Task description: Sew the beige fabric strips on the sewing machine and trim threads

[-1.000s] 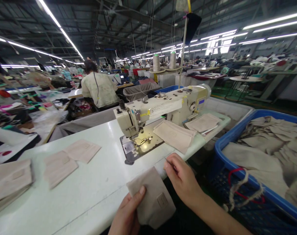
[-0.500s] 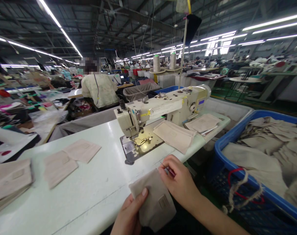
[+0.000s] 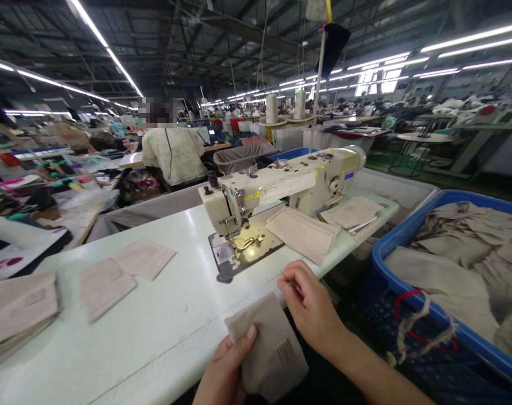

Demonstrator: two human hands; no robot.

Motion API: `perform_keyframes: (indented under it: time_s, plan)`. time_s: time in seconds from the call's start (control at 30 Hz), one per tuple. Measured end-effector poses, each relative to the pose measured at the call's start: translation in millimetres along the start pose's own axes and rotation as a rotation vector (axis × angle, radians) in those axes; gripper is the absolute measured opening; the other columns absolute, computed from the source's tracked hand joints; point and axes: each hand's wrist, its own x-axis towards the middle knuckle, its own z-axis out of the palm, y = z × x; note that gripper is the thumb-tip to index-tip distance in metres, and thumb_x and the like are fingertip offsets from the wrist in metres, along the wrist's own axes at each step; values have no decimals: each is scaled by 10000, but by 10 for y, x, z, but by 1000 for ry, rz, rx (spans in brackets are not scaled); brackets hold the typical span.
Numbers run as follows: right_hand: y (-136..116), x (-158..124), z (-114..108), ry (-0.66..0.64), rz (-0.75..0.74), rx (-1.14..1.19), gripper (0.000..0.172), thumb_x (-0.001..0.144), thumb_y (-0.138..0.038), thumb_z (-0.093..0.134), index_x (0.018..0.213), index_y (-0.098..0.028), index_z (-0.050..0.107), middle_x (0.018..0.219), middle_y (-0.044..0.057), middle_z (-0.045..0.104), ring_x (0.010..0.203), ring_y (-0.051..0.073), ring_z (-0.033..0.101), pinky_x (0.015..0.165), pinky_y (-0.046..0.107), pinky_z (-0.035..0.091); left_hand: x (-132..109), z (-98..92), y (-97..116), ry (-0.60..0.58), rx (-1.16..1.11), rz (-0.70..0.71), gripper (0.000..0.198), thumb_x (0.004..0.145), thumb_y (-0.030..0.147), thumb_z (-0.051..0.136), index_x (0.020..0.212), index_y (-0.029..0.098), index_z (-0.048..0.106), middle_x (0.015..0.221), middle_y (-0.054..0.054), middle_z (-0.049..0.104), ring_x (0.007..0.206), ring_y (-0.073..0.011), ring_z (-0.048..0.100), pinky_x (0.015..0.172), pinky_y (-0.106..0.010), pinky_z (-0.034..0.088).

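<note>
My left hand [image 3: 232, 360] grips a beige fabric pocket piece [image 3: 268, 360] by its left side, thumb on top. The piece has a small stitched rectangular patch near its lower right and is held in front of the table's edge. Just off its upper right corner, my right hand [image 3: 308, 301] is closed with fingertips pinched. A small dark-red tool shows in part inside that hand; its kind is hidden by the fingers. Beyond both hands stands a sewing machine [image 3: 276, 188] with its needle area lit.
Two similar fabric pieces [image 3: 106, 284] lie on the white table [image 3: 163, 326], left of a stack [image 3: 22, 309] at the far left. More pieces [image 3: 304, 233] rest by the machine. A blue basket [image 3: 377, 253] of fabric stands right. A co-worker [image 3: 173, 154] sits ahead, back turned.
My right hand has drawn slightly up and away from the fabric piece's corner, leaving a small gap. The left hand keeps its grip, and the view has shifted slightly.
</note>
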Motion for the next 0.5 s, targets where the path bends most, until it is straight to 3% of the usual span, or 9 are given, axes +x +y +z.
perform_keyframes:
  time_s: [0.1, 0.17, 0.27, 0.33, 0.5]
  plan:
    - [84, 45, -112, 147, 23, -24, 176, 997, -253, 440, 840, -199, 499, 842, 9, 497, 795, 152, 506, 731, 272, 399, -13, -34, 24, 14, -28, 1, 394, 732, 327, 823, 1056, 115, 747, 1059, -145, 761, 1079, -339, 677, 956, -391, 518]
    - [117, 71, -192, 166, 77, -29, 268, 1007, -307, 445, 758, -210, 470, 751, -16, 452, 706, 146, 467, 665, 274, 371, -15, -51, 37, 9, -34, 3, 385, 730, 330, 826, 1038, 111, 751, 1063, -144, 760, 1079, -336, 678, 953, -382, 521]
    - [98, 73, -227, 80, 120, -27, 375, 986, -368, 499, 656, -218, 406, 675, -34, 409, 634, 137, 429, 610, 277, 339, -4, -42, 33, -3, -44, -8, 375, 726, 327, 831, 1023, 111, 755, 1065, -142, 760, 1084, -334, 676, 952, -374, 524]
    - [59, 48, -184, 31, 129, -12, 344, 956, -371, 547, 668, -212, 447, 699, -26, 458, 652, 139, 460, 615, 273, 353, 1, -19, 20, -3, -49, -10, 376, 729, 319, 829, 1035, 115, 751, 1077, -140, 758, 1089, -332, 675, 952, -374, 527]
    - [81, -23, -37, -41, 157, 25, 201, 990, -320, 473, 941, -210, 633, 925, 28, 645, 893, 178, 604, 778, 276, 446, -125, -91, 116, 33, -38, 23, 426, 715, 316, 840, 1064, 92, 743, 1069, -167, 758, 1077, -353, 684, 940, -391, 551]
